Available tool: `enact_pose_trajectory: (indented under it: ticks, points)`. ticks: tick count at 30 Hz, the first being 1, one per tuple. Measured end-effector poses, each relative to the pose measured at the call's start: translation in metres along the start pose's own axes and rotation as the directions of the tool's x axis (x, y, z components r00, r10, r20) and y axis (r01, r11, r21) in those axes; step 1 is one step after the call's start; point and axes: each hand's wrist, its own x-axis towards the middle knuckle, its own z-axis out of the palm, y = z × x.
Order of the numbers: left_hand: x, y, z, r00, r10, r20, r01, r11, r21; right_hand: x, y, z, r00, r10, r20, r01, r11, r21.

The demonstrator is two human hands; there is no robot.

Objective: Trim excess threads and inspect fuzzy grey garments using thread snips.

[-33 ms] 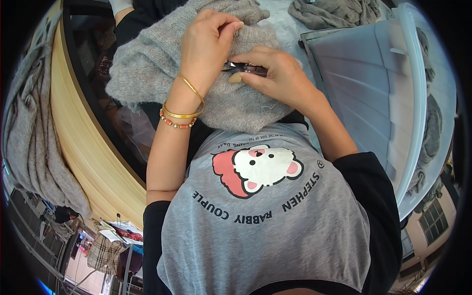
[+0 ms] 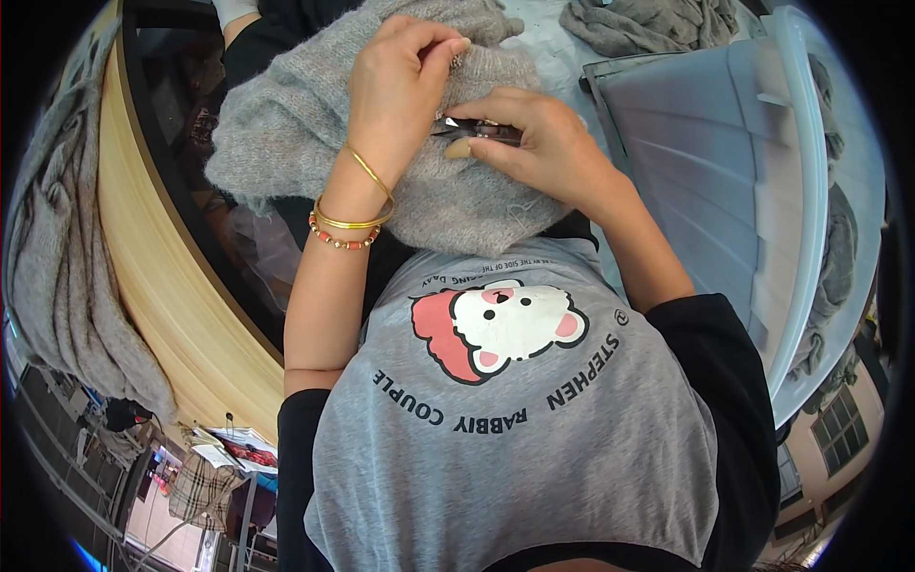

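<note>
A fuzzy grey knitted garment (image 2: 276, 143) lies bunched across my lap. My left hand (image 2: 396, 81) is over it, thumb and forefinger pinched together close to the knit. Whatever sits between those fingertips is too small to make out. My right hand (image 2: 534, 133) is closed around small metal thread snips (image 2: 486, 131), their blades pointing left, toward the heel of my left hand. The blade tips are just above the knit, partly hidden near that hand. Loose threads (image 2: 522, 207) stick out of the garment's lower right part.
A pale wooden table edge (image 2: 181, 286) curves along my left, with more grey knitwear (image 2: 67, 238) hanging over it. On my right stands a translucent bluish plastic bin (image 2: 705, 143) with grey knitwear inside. Another grey knit piece (image 2: 658, 24) lies at the far right.
</note>
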Motion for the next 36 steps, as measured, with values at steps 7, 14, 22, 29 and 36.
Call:
enact_pose_trajectory:
  ticks: [7, 14, 22, 29, 36]
  points:
    - [-0.008, 0.036, -0.023, 0.996, -0.053, -0.069, 0.03, 0.954, -0.299, -0.003, -0.006, -0.034, 0.997, 0.063, 0.051, -0.071, 0.98, 0.186]
    - [-0.02, 0.02, -0.018, 0.992, 0.036, -0.122, -0.096, 0.841, -0.533, 0.002, -0.022, -0.055, 0.993, -0.074, -0.091, 0.091, 0.977, 0.191]
    - [-0.033, 0.02, -0.009, 0.989, -0.039, -0.143, -0.051, 0.816, -0.576, 0.01, -0.044, -0.057, 0.964, -0.155, -0.214, 0.15, 0.988, -0.039]
    - [-0.036, 0.025, -0.006, 0.983, -0.139, -0.12, 0.029, 0.762, -0.647, 0.004, -0.055, -0.058, 0.972, -0.128, -0.196, 0.083, 0.971, -0.223]
    - [-0.037, 0.029, -0.005, 0.97, -0.217, -0.11, 0.08, 0.71, -0.7, 0.006, -0.065, -0.055, 0.981, -0.149, -0.124, 0.084, 0.903, -0.421]
